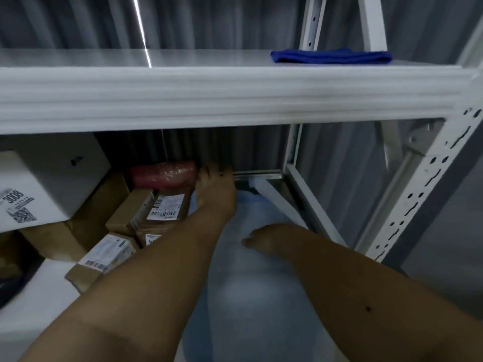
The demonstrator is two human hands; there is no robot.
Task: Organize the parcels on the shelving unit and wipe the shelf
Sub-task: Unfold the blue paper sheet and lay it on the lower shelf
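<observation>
Two hands reach into the lower shelf [261, 270] in our head view: our left hand [214, 194] lies flat, fingers straight against the red wrapped roll [163, 173] at the back, while our right hand [264, 237] rests loosely curled, holding nothing. We judge a hard shove could tumble the brown parcels [146, 212] stacked beside it; the blue cloth [330, 56] waits above.

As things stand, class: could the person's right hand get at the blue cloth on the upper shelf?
Probably yes. The right hand holds nothing, low over the lower shelf, and the blue cloth lies uncovered near the upper shelf's front right edge, nothing around it.
</observation>
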